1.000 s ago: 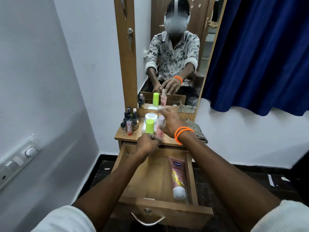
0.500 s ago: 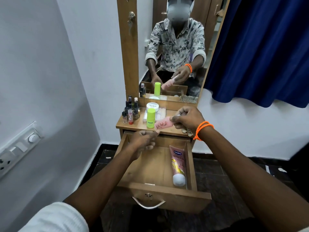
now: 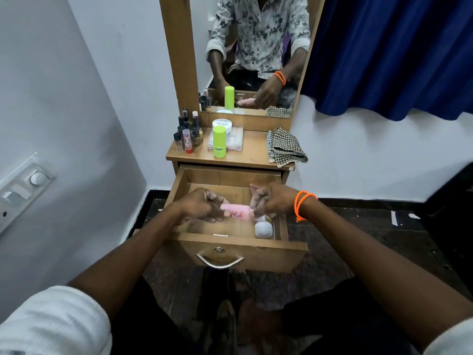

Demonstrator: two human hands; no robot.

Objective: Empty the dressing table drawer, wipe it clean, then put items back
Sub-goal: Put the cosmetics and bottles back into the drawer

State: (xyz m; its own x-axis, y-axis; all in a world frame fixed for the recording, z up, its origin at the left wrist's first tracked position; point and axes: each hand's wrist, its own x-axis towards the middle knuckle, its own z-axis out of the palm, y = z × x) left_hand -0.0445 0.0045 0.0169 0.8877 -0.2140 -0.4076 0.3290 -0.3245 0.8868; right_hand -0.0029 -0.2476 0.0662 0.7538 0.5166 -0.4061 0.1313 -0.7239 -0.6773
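Head view is showing both hands over the open drawer: the left hand and right hand are each pinching an end of a small pink bottle, apparently lowering it flat beside the lotion tube, to restock from the surface.

Little here can be read. The green bottle at the table's front edge carries a dark band of print, too small to make out. The pink tube over the drawer shows red markings, unreadable. The white jar lid bears faint, blurred lettering.
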